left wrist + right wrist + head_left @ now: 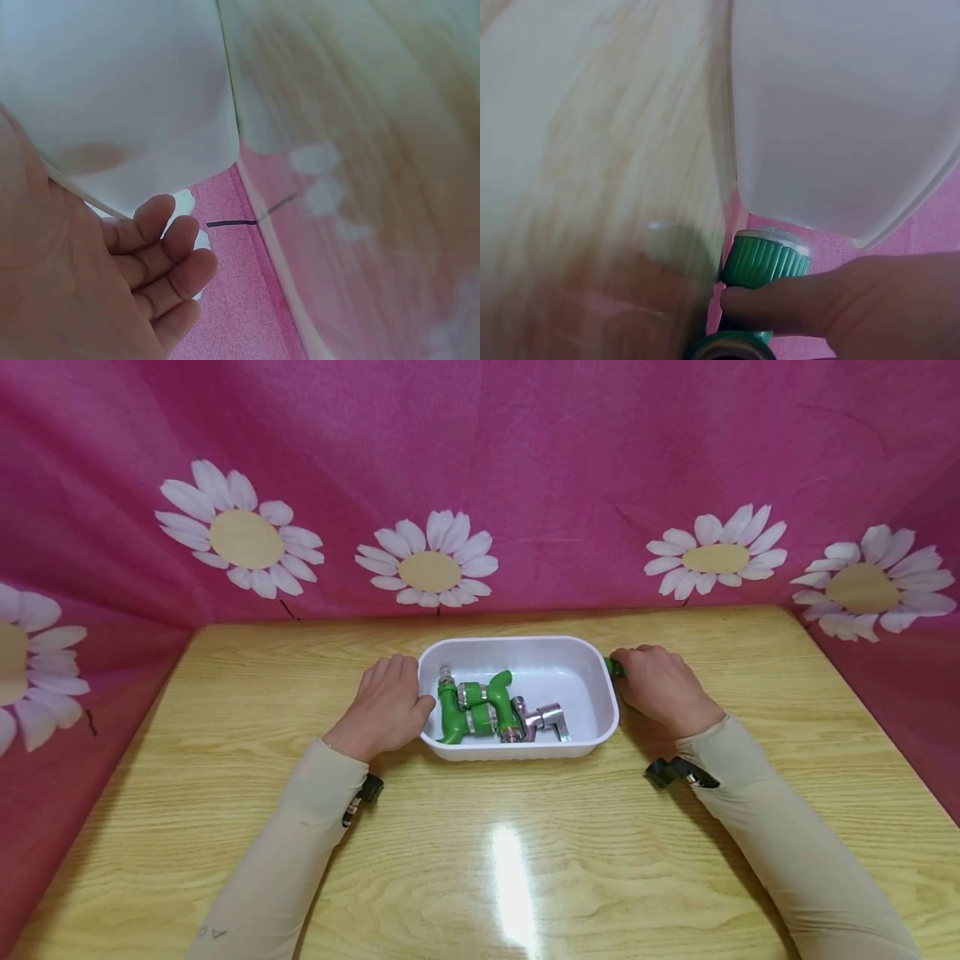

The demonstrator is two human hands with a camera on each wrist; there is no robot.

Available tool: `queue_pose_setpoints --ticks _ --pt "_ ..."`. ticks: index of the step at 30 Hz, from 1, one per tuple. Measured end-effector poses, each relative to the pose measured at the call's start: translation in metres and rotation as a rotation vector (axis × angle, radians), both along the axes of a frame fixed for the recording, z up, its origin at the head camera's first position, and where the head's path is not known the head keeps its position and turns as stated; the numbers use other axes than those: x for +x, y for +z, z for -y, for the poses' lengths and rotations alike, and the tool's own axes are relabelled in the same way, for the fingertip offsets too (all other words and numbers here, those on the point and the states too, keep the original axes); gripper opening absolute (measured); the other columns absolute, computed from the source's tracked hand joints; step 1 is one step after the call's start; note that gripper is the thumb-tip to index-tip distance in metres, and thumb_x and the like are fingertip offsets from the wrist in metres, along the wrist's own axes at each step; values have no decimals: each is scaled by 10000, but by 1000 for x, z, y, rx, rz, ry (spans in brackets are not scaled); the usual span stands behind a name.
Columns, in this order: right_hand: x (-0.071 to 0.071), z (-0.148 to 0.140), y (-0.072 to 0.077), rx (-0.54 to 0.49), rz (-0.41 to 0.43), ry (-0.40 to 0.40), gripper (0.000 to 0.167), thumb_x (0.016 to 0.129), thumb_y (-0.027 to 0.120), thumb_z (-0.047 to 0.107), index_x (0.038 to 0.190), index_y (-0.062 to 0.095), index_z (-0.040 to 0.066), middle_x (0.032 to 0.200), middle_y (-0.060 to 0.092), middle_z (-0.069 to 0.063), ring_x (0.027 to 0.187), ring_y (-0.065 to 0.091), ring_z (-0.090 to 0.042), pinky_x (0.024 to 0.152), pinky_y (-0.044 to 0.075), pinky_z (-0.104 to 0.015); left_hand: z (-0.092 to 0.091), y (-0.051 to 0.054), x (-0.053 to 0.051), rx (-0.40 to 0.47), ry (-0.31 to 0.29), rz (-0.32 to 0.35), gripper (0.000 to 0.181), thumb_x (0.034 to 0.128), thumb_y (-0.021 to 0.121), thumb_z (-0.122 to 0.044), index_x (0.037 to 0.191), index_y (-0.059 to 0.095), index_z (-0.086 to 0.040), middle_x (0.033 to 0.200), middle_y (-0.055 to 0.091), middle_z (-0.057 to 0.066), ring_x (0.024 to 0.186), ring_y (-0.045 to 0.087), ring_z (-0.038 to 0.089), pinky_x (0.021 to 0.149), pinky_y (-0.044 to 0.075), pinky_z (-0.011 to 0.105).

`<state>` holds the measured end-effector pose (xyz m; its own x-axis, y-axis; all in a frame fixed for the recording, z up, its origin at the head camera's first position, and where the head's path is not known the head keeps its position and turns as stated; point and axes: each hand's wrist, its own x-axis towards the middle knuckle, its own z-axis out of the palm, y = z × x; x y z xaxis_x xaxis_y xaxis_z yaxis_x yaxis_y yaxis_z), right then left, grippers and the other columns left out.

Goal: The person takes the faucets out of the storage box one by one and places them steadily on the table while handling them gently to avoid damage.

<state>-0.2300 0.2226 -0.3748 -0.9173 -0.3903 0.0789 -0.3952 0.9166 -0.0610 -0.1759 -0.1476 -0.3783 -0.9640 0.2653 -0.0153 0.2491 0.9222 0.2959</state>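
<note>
A white plastic tub (465, 750) stands on the table with two green plastic taps (453, 717) and a chrome tap (551, 717) lying in its left and middle part. At the tub's left end my left hand (388, 703) grips the rim, thumb over the inside and curled fingers (191, 274) on the outer side. Just past the right end, my right hand (663, 687) holds another green tap (759, 261) low by the table. Most of that tap is hidden by the hand in the head view; its ribbed green collar shows in the right wrist view.
The wood-grain table (420, 860) reflects light at its front. A pink cloth (570, 460) with white daisies hangs behind and at both sides. Black wrist cameras (370, 789) sit on the two sleeved wrists.
</note>
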Motion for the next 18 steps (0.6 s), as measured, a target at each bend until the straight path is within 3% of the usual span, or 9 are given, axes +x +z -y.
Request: queue_pose_setpoints --ticks 18 --pt "2 1 9 -1 67 -55 166 921 705 151 1024 679 24 827 681 -150 767 650 -336 659 534 -515 0 0 0 3 0 -1 447 978 476 -267 1254 458 84 1091 490 166 1045 416 315 952 365 436"
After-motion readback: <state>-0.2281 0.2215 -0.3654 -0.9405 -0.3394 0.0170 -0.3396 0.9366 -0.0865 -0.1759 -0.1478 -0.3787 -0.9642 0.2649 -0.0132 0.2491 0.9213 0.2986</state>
